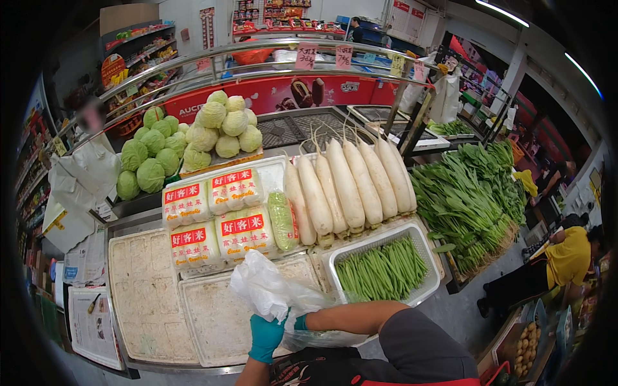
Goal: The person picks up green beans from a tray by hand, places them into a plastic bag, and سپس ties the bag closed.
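Observation:
My left hand (267,335), in a teal glove, is closed on a bunched white plastic bag (263,284). My right hand (300,322), also gloved in teal, lies mostly hidden behind the plastic beside it; its fingers cannot be seen. A clear plastic bag (323,339) hangs under my right forearm. Beyond the hands lie packs of baby cabbage (244,231) with printed wrappers and a row of white radishes (355,188). A white plastic basket (437,275) of green beans (384,272) stands to the right of my hands.
Off-white foam box lids (145,294) cover the stand at left. Round cabbages (152,141) and paler ones (224,123) are piled behind. Leafy greens (466,198) lie at right. A metal rail (270,43) with price cards crosses the back. A person in yellow (569,253) bends at far right.

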A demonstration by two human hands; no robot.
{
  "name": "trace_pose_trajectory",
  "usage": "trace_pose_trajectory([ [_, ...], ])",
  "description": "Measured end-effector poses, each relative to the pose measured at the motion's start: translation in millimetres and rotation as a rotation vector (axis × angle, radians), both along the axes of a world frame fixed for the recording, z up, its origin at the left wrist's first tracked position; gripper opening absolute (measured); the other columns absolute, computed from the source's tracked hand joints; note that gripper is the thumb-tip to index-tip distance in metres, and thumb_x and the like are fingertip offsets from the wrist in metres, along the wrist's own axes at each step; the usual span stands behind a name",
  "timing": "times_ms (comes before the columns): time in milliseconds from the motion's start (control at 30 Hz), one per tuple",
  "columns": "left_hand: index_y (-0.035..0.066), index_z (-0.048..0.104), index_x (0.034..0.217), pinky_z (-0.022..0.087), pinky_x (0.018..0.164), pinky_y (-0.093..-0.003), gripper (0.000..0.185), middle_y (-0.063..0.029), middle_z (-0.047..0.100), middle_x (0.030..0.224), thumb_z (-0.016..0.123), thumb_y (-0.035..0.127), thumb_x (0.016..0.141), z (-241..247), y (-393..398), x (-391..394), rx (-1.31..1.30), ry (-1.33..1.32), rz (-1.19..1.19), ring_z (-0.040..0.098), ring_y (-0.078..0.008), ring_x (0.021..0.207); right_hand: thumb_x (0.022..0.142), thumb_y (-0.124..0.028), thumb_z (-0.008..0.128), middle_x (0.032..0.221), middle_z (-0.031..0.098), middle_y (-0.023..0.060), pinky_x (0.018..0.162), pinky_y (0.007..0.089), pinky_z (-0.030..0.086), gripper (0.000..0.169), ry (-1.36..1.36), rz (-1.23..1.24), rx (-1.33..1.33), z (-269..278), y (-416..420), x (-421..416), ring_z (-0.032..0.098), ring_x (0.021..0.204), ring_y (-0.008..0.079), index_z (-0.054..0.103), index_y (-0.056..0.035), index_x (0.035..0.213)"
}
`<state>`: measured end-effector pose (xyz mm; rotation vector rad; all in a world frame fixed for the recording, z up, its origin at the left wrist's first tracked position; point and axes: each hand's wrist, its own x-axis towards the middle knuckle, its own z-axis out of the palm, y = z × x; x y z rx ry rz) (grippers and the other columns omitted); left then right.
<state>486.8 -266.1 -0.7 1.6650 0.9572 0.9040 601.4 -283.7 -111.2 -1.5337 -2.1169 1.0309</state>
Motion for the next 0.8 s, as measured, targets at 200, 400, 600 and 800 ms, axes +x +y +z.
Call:
trace_pose_trajectory([
  [200,-0.004,0.062,0.088,0.047,0.063,-0.0298,0.026,-0.0090,0.066,0.081,0.071,0.016,0.075,-1.4,-4.4,-2.0,-0.195,0.134,-0.001,0.059,-0.0133,0.071,0.079,-0.019,0.052,0.125,0.046,0.0157,0.099,0.0343,0.032,0.048,-0.017,0.022,0.044,8.8,1.6,1.5,0.043,0.117,0.0271,0.046,-0.0084,0.125],
  [400,-0.003,0.060,0.102,0.047,0.078,-0.0309,0.034,-0.0101,0.064,0.099,0.070,0.014,0.075,18.0,-6.9,0.1,-0.419,-0.010,-0.002,0.060,-0.0173,0.089,0.079,-0.019,0.052,0.127,0.045,0.0163,0.100,0.0345,0.031,0.050,-0.004,-0.029,0.071,9.6,-24.7,33.8,0.042,0.118,0.0274,0.044,-0.0085,0.127],
  [600,-0.002,0.058,0.104,0.047,0.079,-0.0300,0.035,-0.0089,0.064,0.098,0.070,0.012,0.075,35.6,-11.7,9.2,-0.451,-0.098,-0.062,0.060,-0.0174,0.088,0.078,-0.019,0.052,0.130,0.043,0.0168,0.102,0.0348,0.029,0.053,0.089,-0.060,0.089,6.2,-44.1,65.4,0.040,0.120,0.0277,0.043,-0.0085,0.129],
  [800,-0.005,0.062,0.099,0.047,0.074,-0.0292,0.032,-0.0111,0.065,0.095,0.070,0.016,0.076,33.7,-7.6,21.9,-0.379,-0.093,-0.026,0.061,-0.0160,0.084,0.076,-0.019,0.056,0.135,0.038,0.0155,0.105,0.0351,0.024,0.059,-0.043,0.009,0.224,52.4,-64.7,75.0,0.035,0.125,0.0278,0.041,-0.0089,0.131],
])
